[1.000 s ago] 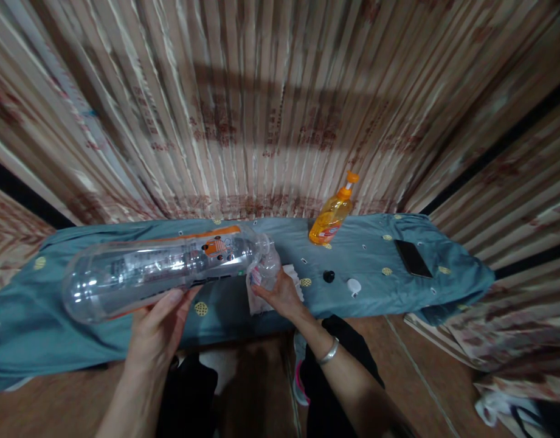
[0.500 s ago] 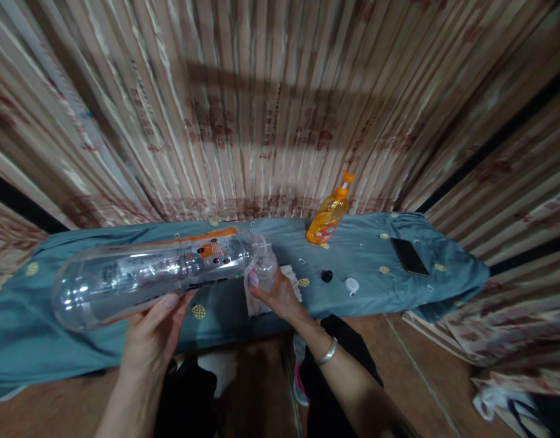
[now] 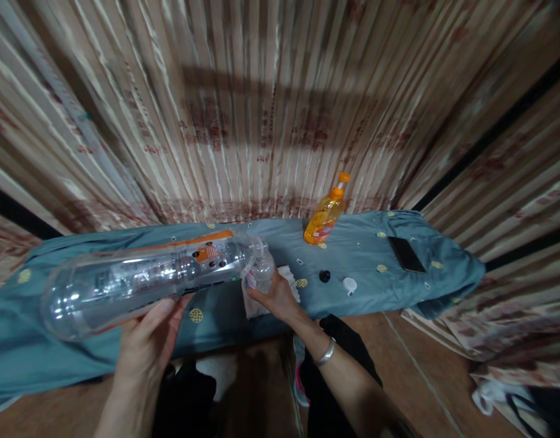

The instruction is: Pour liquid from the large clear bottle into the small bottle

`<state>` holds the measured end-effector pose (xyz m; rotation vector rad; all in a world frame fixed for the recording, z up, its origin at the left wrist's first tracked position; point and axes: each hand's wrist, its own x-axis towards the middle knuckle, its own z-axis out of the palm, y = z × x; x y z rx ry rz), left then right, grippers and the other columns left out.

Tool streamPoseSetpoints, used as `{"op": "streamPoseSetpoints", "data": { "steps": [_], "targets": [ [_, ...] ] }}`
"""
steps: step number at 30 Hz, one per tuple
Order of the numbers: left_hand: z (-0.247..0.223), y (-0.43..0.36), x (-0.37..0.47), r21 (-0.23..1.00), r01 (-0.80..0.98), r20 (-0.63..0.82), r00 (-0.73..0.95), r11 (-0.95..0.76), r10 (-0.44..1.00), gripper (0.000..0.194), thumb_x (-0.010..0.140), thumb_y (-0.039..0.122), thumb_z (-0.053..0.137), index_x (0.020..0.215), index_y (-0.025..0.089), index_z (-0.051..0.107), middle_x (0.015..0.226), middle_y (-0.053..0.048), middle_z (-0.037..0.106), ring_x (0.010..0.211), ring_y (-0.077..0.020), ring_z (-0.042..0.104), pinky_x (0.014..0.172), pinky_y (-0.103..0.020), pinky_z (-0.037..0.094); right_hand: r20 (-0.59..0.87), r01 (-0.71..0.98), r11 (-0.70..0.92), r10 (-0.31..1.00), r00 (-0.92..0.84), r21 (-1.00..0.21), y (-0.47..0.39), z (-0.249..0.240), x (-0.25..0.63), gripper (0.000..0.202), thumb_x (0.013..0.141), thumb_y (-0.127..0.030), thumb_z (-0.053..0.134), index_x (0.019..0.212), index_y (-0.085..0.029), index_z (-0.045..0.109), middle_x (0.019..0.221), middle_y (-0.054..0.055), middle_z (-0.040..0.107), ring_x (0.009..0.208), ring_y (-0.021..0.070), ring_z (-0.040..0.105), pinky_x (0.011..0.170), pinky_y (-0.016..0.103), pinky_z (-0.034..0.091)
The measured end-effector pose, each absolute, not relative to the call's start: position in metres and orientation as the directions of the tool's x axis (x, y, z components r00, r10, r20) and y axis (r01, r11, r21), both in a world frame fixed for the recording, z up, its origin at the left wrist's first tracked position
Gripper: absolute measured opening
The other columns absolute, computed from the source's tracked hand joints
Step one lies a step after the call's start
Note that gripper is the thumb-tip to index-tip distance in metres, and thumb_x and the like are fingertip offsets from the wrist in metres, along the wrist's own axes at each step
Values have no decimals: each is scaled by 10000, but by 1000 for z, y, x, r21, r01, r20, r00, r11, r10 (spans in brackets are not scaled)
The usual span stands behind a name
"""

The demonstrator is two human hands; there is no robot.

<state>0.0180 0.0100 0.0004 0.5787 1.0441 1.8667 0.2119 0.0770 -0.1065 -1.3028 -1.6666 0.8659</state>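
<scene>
A large clear plastic bottle with an orange printed label lies nearly level across the left side of the view. Its mouth points right. My left hand supports it from below, thumb along the side. At the mouth, my right hand grips a small clear plastic bottle. The two necks meet or overlap; the exact contact is hard to make out. Beneath the small bottle a pale cloth lies on the covered surface. Most fingers of my right hand are hidden behind the small bottle.
An orange pump bottle stands towards the back of the teal-covered bench. Nearer lie a black cap and a white cap. A dark phone-like slab rests at the right. Striped curtains hang behind.
The large bottle's base end has sunk slightly and shifted left, and the view has moved a little. Both hands keep their hold.
</scene>
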Motion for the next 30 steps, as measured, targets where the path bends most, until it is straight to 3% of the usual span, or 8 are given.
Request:
{"op": "streamPoseSetpoints", "data": {
  "steps": [8,12,30],
  "targets": [
    [-2,10,17,851,-461,-11,-497,-253,868,512,441,255,921,915,286,731,901,20,761,1137,-297,621,1044,-497,467,179,402,213,976,-121,-891,75,-102,212,645,711,-290,755,1288,-147,504,1160,118,695,1065,281,675,918,411,548],
    [0,11,18,857,-449,1,-489,-253,872,498,459,244,905,925,280,732,901,9,762,1129,-301,626,1026,-489,483,198,388,223,975,-104,-894,76,-102,211,659,701,-293,760,1299,-182,506,1156,92,698,1065,271,677,912,395,553],
    [1,10,19,848,-475,-42,-500,-233,865,485,436,211,902,885,268,728,896,13,762,1157,-306,613,1095,-517,412,178,415,214,976,-122,-885,76,-100,213,637,704,-294,754,1281,-171,512,1159,113,693,1075,305,671,925,440,549]
  ]
}}
